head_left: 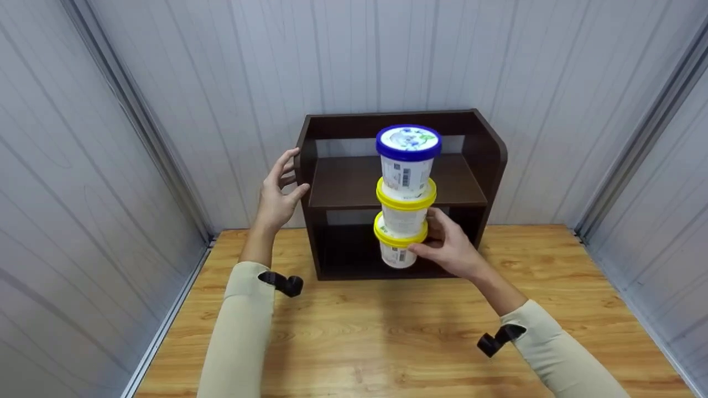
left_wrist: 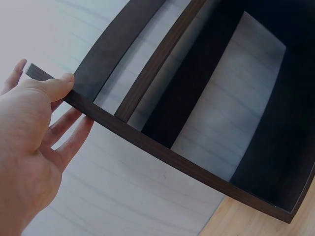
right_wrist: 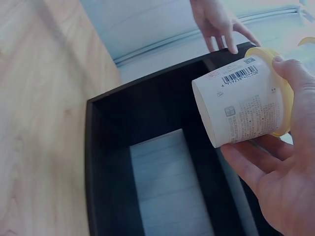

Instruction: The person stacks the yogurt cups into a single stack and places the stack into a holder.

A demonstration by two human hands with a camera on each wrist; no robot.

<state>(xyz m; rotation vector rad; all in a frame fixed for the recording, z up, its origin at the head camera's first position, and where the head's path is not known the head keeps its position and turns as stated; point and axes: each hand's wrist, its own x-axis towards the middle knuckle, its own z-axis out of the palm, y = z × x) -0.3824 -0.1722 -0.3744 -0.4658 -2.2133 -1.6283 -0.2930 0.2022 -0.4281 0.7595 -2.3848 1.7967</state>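
Note:
Three white paper tubs stand stacked in the head view. The top tub (head_left: 406, 171) has a blue lid with a printed picture; the middle tub (head_left: 404, 222) and bottom tub (head_left: 395, 256) have yellow lids. My right hand (head_left: 453, 249) grips the bottom tub, thumb near its lid and fingers round the far side, in front of the dark brown shelf unit (head_left: 343, 179). In the right wrist view that tub's barcode side (right_wrist: 246, 105) shows. My left hand (head_left: 279, 202) holds the unit's left side panel (left_wrist: 167, 158) between thumb and fingers.
The two-level unit stands on a wood-grain surface (head_left: 343, 331) against a pale panelled back wall (head_left: 265, 66). Side walls rise at left (head_left: 66, 193) and right (head_left: 652, 221). Both sleeves carry a black wrist mount.

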